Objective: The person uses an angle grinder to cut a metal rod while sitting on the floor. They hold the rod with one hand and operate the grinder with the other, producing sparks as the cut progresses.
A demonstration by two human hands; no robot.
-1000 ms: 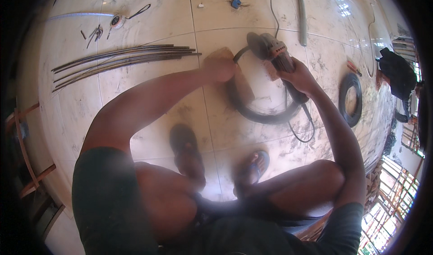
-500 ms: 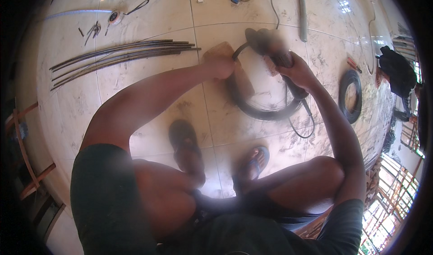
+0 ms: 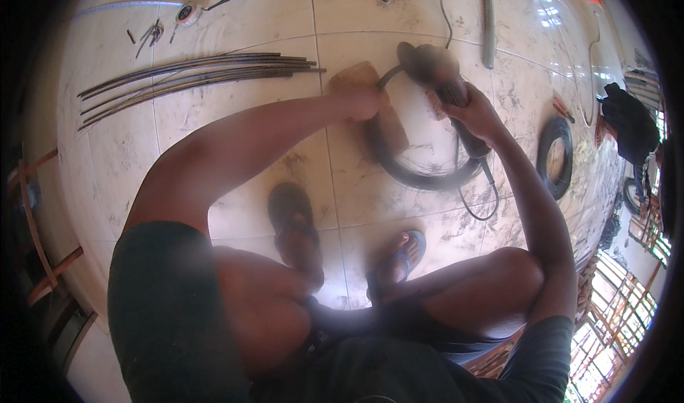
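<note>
My right hand [image 3: 479, 114] is closed around the body of a dark angle grinder [image 3: 452, 93]. The grinder's head points away from me, and its cord leaves the rear end near my wrist. A coil of dark wire [image 3: 429, 181] lies under the grinder, with one stretch rising toward its head. My left hand [image 3: 362, 103] is closed at the coil's left side, seemingly gripping the wire; its fingers are partly hidden. Brownish blocks, one a block [image 3: 358, 74] beyond my left hand and another block [image 3: 394, 127] inside the coil, sit beside it. Whether the disc touches the wire is unclear.
Several thin metal rods [image 3: 192, 72] lie at the left. Beyond them are a tape measure [image 3: 188, 13] and small metal pieces [image 3: 154, 33]. Another wire coil [image 3: 555, 155] and red-handled pliers [image 3: 563, 109] lie at the right. A grey pipe [image 3: 488, 25] lies at the far side.
The whole view has shifted slightly, moving the floor items a little to the right in the picture. Both hands keep nearly the same hold and place around the coil and grinder.
</note>
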